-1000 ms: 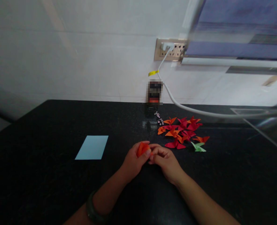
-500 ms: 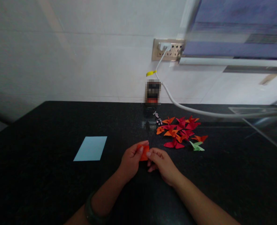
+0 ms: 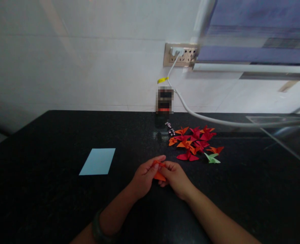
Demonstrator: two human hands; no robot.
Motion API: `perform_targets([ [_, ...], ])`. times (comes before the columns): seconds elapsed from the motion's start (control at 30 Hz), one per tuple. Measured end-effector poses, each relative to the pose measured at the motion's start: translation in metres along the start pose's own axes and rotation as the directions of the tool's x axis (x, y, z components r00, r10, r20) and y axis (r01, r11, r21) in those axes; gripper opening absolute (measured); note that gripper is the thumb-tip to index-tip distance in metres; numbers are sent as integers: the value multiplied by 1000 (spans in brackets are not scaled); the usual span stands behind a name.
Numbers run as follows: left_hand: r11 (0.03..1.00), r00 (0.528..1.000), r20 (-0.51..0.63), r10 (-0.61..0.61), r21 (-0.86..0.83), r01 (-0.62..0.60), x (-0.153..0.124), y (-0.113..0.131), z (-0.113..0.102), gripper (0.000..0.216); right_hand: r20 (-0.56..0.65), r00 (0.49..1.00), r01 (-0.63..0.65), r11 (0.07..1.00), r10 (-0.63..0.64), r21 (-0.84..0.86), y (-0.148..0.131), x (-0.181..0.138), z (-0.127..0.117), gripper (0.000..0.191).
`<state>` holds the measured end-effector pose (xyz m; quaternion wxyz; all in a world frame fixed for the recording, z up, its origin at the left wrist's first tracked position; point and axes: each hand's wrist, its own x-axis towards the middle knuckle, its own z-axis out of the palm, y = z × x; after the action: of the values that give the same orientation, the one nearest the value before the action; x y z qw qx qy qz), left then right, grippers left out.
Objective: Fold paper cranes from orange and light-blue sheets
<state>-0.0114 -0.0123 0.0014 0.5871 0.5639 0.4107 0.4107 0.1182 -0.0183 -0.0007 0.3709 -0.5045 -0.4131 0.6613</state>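
Starting at the left of the black desk (image 3: 38, 189), I am seeing one light blue sheet of paper (image 3: 97, 161) lying flat and unfolded, well apart from my hands.

Moving to the middle, my left hand (image 3: 143, 177) is pinching the orange paper piece (image 3: 158, 173) between thumb and fingers, and my right hand (image 3: 174, 178) is closing on the same piece from the other side, fingertips meeting the left ones over it. So both hands are clamped on that one piece, holding it just above the desk, near the front edge of the pile. I am judging the piece to be partly folded: it is already narrow and creased, but it is not yet showing the spread wings of the finished ones.

Further right, the pile of folded paper shapes (image 3: 194, 144) is lying by the wall side of the desk. They are overlapping, so I cannot count them exactly; I am making out roughly ten in red and orange, plus one green folded shape (image 3: 212, 158) at the right end.

By my reading, a good batch is done, one piece is in progress, and the one blue sheet is left untouched.
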Motion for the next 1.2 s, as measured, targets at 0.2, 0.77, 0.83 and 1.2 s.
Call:
perform_targets([
  [0.2, 991, 999, -32, -41, -127, 36, 1, 1, 2, 31, 12, 997, 73, 997, -73, -26, 3, 1, 0, 28],
  [0.77, 805, 983, 69, -168, -566, 177, 4, 3, 4, 37, -279, 913, 268, 953, -298, -141, 0, 2, -6, 21],
  [0.83, 838, 978, 83, -190, -506, 205, 5, 3, 4, 34, -299, 913, 262, 961, -277, -88, -1, 4, -7, 22],
  [1.2, 946, 971, -2, -238, -229, 231, 2, 1, 7, 35, -254, 848, 345, 849, -464, -401, 9, 4, -7, 10],
])
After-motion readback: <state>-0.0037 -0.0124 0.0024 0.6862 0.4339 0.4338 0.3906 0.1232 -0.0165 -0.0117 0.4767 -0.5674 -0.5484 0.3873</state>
